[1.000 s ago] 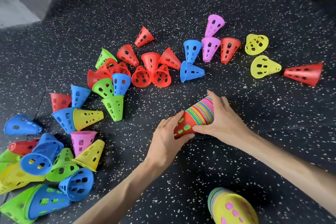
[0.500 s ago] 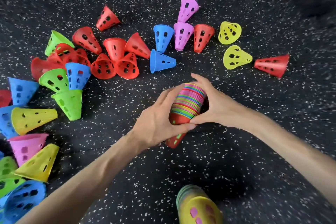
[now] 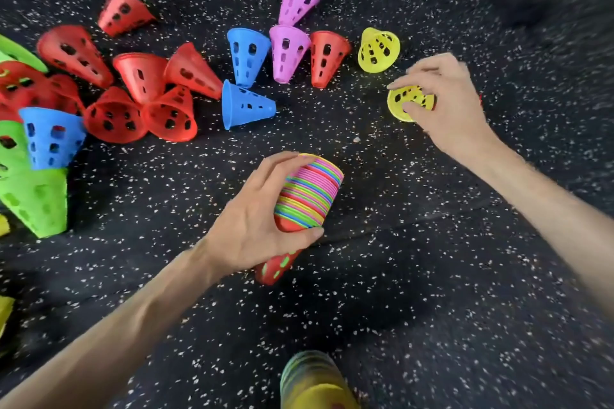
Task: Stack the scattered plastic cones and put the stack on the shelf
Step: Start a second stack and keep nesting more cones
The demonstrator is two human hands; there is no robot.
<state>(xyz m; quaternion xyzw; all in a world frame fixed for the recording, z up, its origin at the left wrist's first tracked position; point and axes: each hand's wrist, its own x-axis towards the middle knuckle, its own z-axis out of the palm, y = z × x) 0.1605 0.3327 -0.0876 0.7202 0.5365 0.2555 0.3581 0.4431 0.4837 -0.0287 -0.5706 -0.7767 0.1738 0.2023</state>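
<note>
While the left hand (image 3: pixel 255 226) grips a tilted stack of nested multicoloured cones (image 3: pixel 307 199) above the speckled black floor (image 3: pixel 415 276), the right hand (image 3: pixel 445 100) pinches a yellow cone (image 3: pixel 407 103) at its rim. Loose red, blue, purple and green cones lie scattered beyond. A second stack (image 3: pixel 315 382) sits at the bottom edge.

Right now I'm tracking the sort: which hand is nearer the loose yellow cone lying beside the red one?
Right. The right hand grips another yellow cone just below the loose yellow cone; the left hand holds the stack, farther away.
</note>
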